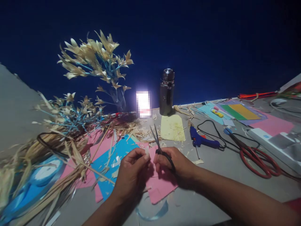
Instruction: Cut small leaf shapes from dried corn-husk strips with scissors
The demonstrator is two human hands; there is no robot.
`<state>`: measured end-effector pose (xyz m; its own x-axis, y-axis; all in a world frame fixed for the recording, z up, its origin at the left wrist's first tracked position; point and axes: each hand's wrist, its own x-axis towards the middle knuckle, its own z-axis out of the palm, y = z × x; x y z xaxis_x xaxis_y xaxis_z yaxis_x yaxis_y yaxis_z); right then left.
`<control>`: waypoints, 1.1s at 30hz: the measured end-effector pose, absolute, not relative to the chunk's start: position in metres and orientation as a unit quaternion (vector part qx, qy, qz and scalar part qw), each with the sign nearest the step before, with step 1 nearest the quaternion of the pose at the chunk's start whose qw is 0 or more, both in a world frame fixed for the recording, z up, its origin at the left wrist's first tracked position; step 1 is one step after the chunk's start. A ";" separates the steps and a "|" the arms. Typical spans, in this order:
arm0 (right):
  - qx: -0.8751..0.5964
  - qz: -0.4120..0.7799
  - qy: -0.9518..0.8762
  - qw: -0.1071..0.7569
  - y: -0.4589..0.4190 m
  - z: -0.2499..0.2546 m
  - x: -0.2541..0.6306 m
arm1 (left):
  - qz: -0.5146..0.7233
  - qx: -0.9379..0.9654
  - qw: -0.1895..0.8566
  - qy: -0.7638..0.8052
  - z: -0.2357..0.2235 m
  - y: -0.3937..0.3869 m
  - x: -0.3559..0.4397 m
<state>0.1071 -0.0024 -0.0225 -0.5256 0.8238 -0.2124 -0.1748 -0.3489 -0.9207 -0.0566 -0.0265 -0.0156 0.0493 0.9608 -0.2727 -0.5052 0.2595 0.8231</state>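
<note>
dim table (211,201), scissors (157,139) half-hidden

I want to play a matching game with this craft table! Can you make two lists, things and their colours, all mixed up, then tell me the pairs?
Things:
1. glue gun
2. big scissors
3. flask
4. small scissors in the right hand

Colours:
A. silver
B. black
C. blue
D. red handles

Pairs: 1-C, 2-D, 3-A, 4-B

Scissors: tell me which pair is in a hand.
The small black scissors, gripped in the right hand, blades pointing up. The big red-handled scissors lie untouched on the table, farther right.
</note>
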 end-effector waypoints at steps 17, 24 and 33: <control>-0.343 0.769 -0.464 0.275 -0.020 -0.048 0.093 | 0.615 0.220 0.607 0.453 -0.002 -0.027 -0.049; -0.344 0.774 -0.457 0.273 -0.020 -0.049 0.093 | 0.613 0.214 0.602 0.465 -0.001 -0.028 -0.048; -0.347 0.760 -0.479 0.269 -0.020 -0.050 0.093 | 0.615 0.213 0.588 0.480 0.001 -0.029 -0.048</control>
<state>0.0925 -0.0201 -0.0503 -0.6141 0.7416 -0.2701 -0.0757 -0.3960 -0.9151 -0.0477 -0.0289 0.0011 -0.2175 0.9280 -0.3025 -0.5192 0.1524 0.8410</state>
